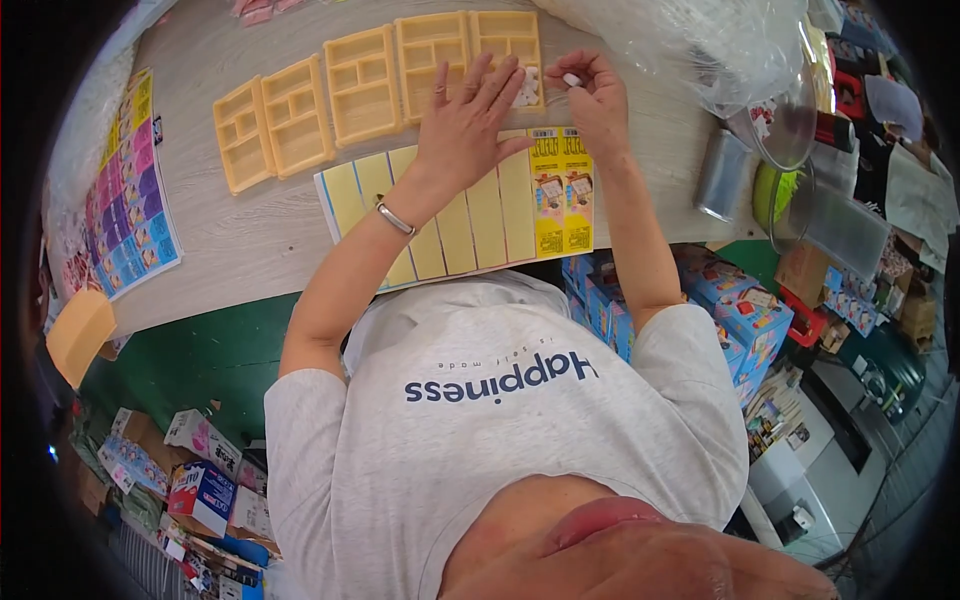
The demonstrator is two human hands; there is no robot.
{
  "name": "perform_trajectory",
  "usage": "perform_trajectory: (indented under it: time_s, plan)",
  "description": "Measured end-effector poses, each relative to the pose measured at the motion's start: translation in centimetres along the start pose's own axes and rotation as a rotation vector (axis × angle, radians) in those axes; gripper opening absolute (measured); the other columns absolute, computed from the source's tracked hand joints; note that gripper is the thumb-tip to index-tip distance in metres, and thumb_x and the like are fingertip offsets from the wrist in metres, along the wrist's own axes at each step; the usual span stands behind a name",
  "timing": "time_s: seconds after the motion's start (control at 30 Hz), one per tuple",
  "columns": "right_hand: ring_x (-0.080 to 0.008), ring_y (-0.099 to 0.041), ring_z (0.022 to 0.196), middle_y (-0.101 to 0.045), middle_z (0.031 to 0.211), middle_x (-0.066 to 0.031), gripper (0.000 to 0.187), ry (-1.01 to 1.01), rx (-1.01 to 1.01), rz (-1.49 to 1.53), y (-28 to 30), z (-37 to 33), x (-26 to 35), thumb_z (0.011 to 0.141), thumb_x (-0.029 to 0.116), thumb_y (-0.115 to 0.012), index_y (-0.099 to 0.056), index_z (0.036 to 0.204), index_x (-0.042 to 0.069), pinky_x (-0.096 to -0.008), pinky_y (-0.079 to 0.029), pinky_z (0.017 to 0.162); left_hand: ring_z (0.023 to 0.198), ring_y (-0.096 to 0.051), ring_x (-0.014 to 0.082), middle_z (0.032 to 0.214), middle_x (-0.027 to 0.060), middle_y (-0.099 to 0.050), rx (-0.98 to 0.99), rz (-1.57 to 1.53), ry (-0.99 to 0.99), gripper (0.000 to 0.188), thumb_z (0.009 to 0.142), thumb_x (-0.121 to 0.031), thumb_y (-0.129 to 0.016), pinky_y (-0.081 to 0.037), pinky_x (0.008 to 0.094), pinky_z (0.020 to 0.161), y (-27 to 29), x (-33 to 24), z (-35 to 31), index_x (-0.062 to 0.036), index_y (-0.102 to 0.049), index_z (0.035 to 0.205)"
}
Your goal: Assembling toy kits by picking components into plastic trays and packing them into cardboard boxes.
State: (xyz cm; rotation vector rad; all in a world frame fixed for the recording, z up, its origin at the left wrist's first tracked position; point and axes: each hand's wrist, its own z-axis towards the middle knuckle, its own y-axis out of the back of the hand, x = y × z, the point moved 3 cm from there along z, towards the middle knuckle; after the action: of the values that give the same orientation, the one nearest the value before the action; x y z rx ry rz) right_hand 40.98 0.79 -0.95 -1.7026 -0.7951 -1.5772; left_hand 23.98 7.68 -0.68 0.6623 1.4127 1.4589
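A row of pale orange divided trays lies across the table. My left hand (462, 130) is spread with its fingers over the rightmost tray (505, 25) and the tray beside it (430, 28). Small white pieces (527, 88) sit in a right-hand compartment of the rightmost tray, partly behind my fingertips. Just right of that tray, my right hand (600, 105) pinches a small white piece (572, 80) between thumb and fingers. Below both hands lies a sheet (455, 225) of pale yellow strips, with yellow printed labels (565, 195) at its right end.
Clear plastic bags (670, 35) bunch up at the back right. A clear cylinder (720, 175) stands right of my right forearm. At the table's left lies a colourful printed sheet (135, 210). Blue printed boxes (740, 310) are stacked below the table's right side.
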Motion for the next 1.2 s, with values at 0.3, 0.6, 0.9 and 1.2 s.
perform_trajectory:
  time_s: [0.3, 0.6, 0.9, 1.2]
  plan:
    - [-0.0091, -0.059, 0.074, -0.067, 0.087, -0.0010, 0.021, -0.298, 0.040, 0.036, 0.8, 0.1, 0.2, 0.089, 0.001, -0.061, -0.069, 0.108, 0.001, -0.0235, -0.049, 0.066, 0.130, -0.050, 0.0230, 0.136, 0.0032, -0.059, -0.196, 0.081, 0.239, 0.057, 0.087, -0.048, -0.068, -0.023, 0.0515, 0.115, 2.6, 1.4, -0.4, -0.0157, -0.061, 0.133]
    - [-0.0224, -0.066, 0.073, -0.069, 0.076, -0.0038, 0.016, 0.274, 0.070, -0.901, -1.9, 0.3, 1.5, 0.084, 0.025, -0.075, -0.078, 0.095, 0.014, -0.0357, -0.053, 0.067, 0.106, -0.061, 0.0158, 0.107, -0.0045, -0.070, -0.221, -0.021, 0.219, 0.021, 0.086, -0.028, -0.074, -0.030, 0.0445, 0.109, 1.2, 1.5, 0.8, -0.0201, -0.075, 0.105]
    - [-0.0138, -0.054, 0.061, -0.059, 0.068, -0.0017, 0.019, 0.315, 0.057, -0.976, -1.1, 0.3, 1.5, 0.082, 0.022, -0.078, -0.078, 0.098, 0.012, -0.0301, -0.044, 0.056, 0.147, -0.032, 0.0246, 0.154, 0.0011, -0.044, -0.111, -0.003, 0.114, 0.067, 0.092, -0.054, -0.060, -0.012, 0.0589, 0.119, -0.1, -0.2, 0.2, -0.0135, -0.052, 0.145]
    - [-0.0247, -0.065, 0.072, -0.069, 0.080, -0.0141, 0.026, 0.599, -0.358, -0.973, -2.3, 9.7, 20.1, 0.097, 0.016, -0.049, -0.069, 0.104, 0.001, -0.0390, -0.050, 0.062, 0.151, -0.025, 0.0255, 0.158, 0.0069, -0.037, -0.051, -0.038, 0.043, 0.089, 0.088, -0.070, -0.052, -0.008, 0.0569, 0.121, -0.1, -0.7, 1.1, -0.0064, -0.043, 0.150]
